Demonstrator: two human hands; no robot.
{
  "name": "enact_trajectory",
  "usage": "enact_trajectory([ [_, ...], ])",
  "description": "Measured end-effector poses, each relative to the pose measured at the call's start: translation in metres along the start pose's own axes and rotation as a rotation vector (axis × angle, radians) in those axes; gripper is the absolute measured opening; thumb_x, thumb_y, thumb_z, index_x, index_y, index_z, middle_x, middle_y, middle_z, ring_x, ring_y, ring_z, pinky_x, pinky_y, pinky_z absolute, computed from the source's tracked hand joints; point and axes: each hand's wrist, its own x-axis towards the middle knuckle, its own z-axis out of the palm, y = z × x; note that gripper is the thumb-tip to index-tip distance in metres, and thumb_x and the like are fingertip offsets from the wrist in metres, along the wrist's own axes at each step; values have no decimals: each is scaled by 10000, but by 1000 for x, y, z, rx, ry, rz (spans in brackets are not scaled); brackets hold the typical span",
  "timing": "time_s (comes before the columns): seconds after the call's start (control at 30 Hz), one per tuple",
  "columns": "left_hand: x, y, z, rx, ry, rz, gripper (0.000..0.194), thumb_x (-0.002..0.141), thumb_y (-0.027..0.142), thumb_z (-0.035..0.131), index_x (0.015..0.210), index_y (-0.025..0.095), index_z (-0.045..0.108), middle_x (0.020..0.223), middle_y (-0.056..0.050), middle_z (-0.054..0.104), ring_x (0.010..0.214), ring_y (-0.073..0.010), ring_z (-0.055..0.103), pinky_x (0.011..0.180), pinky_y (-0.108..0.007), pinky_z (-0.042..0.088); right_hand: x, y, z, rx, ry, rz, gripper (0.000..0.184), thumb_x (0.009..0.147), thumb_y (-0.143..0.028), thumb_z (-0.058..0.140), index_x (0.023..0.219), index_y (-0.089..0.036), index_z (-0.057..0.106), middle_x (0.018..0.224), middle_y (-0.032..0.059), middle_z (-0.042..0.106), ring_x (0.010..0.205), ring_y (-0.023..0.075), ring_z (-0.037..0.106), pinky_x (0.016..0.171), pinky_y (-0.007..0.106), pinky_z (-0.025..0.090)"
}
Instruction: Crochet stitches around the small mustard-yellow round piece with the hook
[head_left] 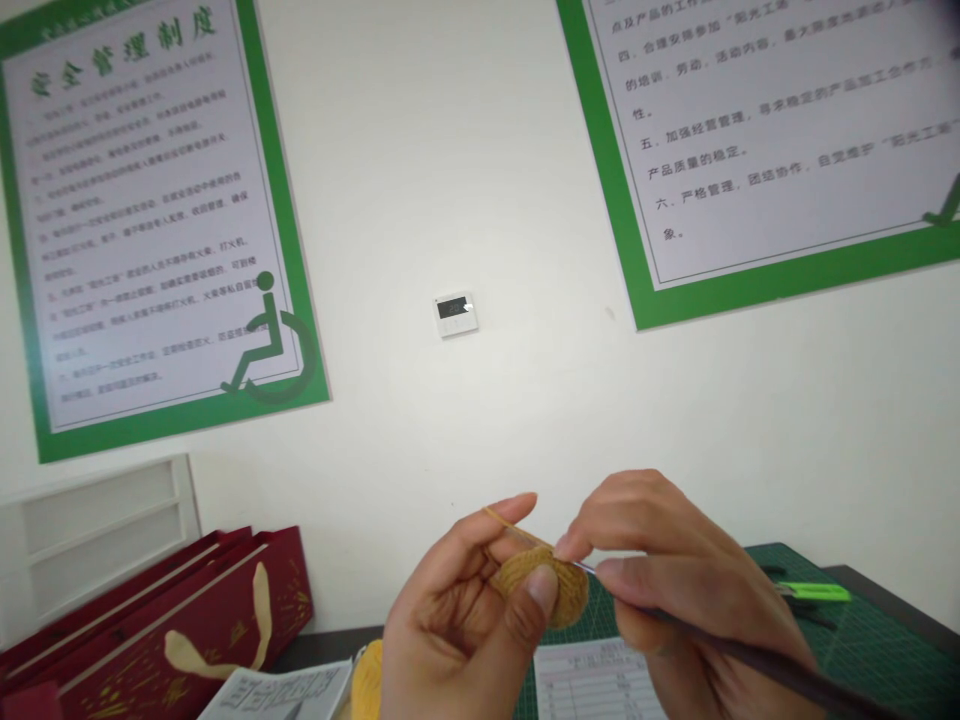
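My left hand (465, 610) pinches a small, rounded piece of mustard-yellow crochet (566, 592) between thumb and fingers. A strand of the same yarn (501, 518) runs over its raised index finger to the top of the piece. In my right hand (675, 570) is a crochet hook (675, 618) with a dark handle and a thin metal shaft. The shaft's end meets the upper edge of the crochet piece, and the tip itself is hidden by fingers and yarn. Behind my left wrist, a yellow ball of yarn (367, 682) shows in part.
Dark red gift bags (187, 630) with cream handles stand at left. A printed booklet (281, 692) lies beside them. A printed sheet (592, 680) rests on a green cutting mat (885, 640), near a bright green tool (817, 591). The wall carries posters and a thermostat (454, 315).
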Motion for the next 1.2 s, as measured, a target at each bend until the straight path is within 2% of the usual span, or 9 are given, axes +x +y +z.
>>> enact_trajectory([
  [0.13, -1, 2, -1, -38, -36, -70, 370, 643, 193, 917, 1000, 227, 831, 674, -31, 693, 659, -143, 640, 626, -221, 526, -5, -4, -2, -169, 0, -77, 249, 904, -130, 610, 1099, -284, 628, 837, 62, 785, 711, 218, 699, 650, 440, 570],
  [0.23, -1, 3, -2, -96, -59, -126, 408, 634, 202, 922, 1030, 225, 827, 681, -26, 670, 672, -148, 638, 652, -242, 534, -13, 0, 0, -126, -17, -64, 225, 963, -220, 575, 1168, -296, 627, 921, 82, 808, 765, 238, 721, 648, 459, 584],
  [0.3, -1, 3, -2, -115, -62, -129, 407, 637, 205, 920, 1033, 228, 827, 684, -24, 666, 679, -149, 638, 663, -247, 538, -16, 5, 5, -43, 123, -112, 295, 962, -188, 561, 1238, -281, 606, 894, 75, 798, 727, 226, 716, 620, 439, 568],
  [0.37, 0, 3, -2, -119, -52, -119, 400, 640, 201, 920, 1029, 229, 829, 690, -31, 680, 695, -157, 651, 671, -247, 542, -18, 9, 9, 22, 155, -83, 314, 963, -187, 564, 1262, -276, 601, 928, 74, 794, 746, 231, 719, 636, 448, 561],
  [0.7, 0, 2, -2, -127, -38, -111, 409, 631, 192, 930, 1026, 229, 831, 701, -37, 709, 692, -146, 662, 661, -226, 539, -24, 11, 11, 52, 152, -71, 315, 964, -175, 564, 1268, -248, 603, 1014, 88, 773, 858, 249, 720, 706, 477, 552],
  [0.8, 0, 3, -1, -142, -36, -110, 400, 635, 181, 927, 1021, 223, 831, 704, -38, 716, 696, -145, 667, 658, -224, 539, -24, 10, 11, 35, 140, -70, 331, 966, -183, 565, 1287, -258, 593, 998, 93, 781, 839, 252, 728, 714, 489, 556],
  [0.87, -1, 3, -1, -148, -32, -111, 398, 635, 182, 927, 1018, 223, 831, 700, -39, 719, 694, -144, 669, 659, -223, 541, -22, 8, 12, 20, 148, -44, 302, 968, -218, 573, 1260, -287, 605, 972, 82, 791, 802, 249, 734, 697, 486, 563],
  [1.03, -2, 5, 1, -136, -28, -99, 410, 620, 177, 936, 1014, 224, 834, 702, -47, 731, 680, -137, 670, 651, -209, 541, -9, 2, 14, -7, 188, 61, 142, 901, -369, 691, 1036, -333, 671, 938, 53, 795, 758, 254, 739, 634, 453, 571],
  [1.2, -2, 6, 3, -140, -37, -88, 414, 603, 178, 946, 998, 230, 838, 687, -44, 736, 671, -144, 687, 646, -213, 548, -3, 0, 18, -77, 205, 14, 121, 883, -382, 710, 973, -310, 674, 937, 52, 793, 784, 252, 743, 627, 438, 584],
])
